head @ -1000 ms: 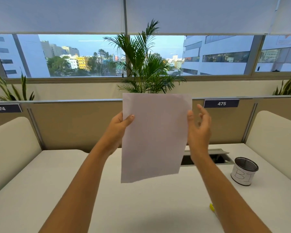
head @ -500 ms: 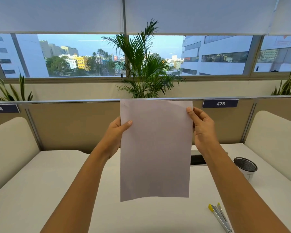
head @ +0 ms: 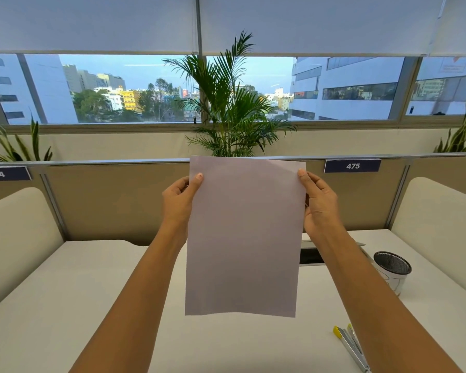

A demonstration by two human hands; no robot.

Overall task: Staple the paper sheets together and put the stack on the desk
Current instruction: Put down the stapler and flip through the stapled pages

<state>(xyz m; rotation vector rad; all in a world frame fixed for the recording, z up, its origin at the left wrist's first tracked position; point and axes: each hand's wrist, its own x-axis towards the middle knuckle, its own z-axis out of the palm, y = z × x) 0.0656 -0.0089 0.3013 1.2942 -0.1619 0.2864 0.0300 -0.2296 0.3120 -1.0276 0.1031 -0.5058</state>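
While both my hands pinch its upper corners, the paper stack (head: 244, 238) hangs upright in the air above the desk (head: 65, 305)

Nearest me, low on my right, the stapler (head: 351, 345) with its yellow end lies flat on the white desk, well apart from the sheets and partly hidden behind my right forearm. My left hand (head: 179, 203) is closed on the stack's top left edge, thumb pressed on the front; my right hand (head: 319, 205) grips the top right edge the same way, where the corner shows a slight fold. The bottom edge hangs free, clear of the desk. Farther right stands a mesh pen cup (head: 392, 270), near an open cable slot (head: 311, 255). Beyond, a partition carries the label 475 (head: 352, 166), with a palm plant (head: 232, 103) behind it at the window
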